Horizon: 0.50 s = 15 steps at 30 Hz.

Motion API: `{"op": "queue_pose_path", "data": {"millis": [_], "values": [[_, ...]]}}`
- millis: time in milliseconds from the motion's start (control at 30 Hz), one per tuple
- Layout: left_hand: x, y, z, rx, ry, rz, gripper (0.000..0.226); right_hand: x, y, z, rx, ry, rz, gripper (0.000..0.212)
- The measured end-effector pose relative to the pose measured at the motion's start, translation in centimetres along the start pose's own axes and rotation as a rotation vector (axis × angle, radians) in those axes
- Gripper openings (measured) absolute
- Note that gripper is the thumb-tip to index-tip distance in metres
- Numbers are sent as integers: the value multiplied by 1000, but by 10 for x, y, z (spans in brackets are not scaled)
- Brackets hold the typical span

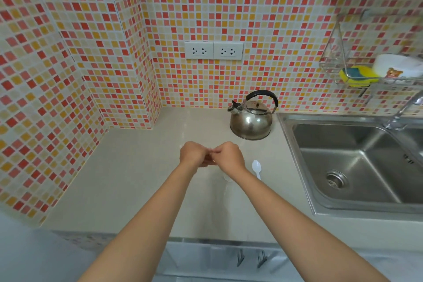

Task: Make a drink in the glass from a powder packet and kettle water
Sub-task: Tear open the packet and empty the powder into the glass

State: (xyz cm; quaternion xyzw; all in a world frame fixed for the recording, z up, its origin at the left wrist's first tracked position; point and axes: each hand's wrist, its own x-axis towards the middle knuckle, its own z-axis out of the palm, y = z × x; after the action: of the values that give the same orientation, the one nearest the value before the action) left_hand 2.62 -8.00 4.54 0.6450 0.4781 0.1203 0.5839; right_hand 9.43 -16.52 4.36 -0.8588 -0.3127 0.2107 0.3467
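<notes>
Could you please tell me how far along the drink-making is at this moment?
Early on. Nothing looks finished: the kettle stands untouched on the counter by the sink, and the white spoon lies idle. In hand: the left hand and right hand meet, pinching something small, probably the packet, though it is hidden. The glass is barely discernible beneath the right wrist. Left: emptying the powder, pouring water, stirring.
</notes>
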Motion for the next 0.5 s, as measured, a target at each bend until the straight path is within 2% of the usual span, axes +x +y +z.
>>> {"op": "queue_pose_path", "data": {"millis": [333, 500], "values": [[-12, 17, 19, 64, -239, 139, 24, 3, 17, -51, 263, -130, 160, 13], [-13, 18, 36, 16, -299, 211, 26, -6, 35, -71, 444, -186, 137, 20]]}}
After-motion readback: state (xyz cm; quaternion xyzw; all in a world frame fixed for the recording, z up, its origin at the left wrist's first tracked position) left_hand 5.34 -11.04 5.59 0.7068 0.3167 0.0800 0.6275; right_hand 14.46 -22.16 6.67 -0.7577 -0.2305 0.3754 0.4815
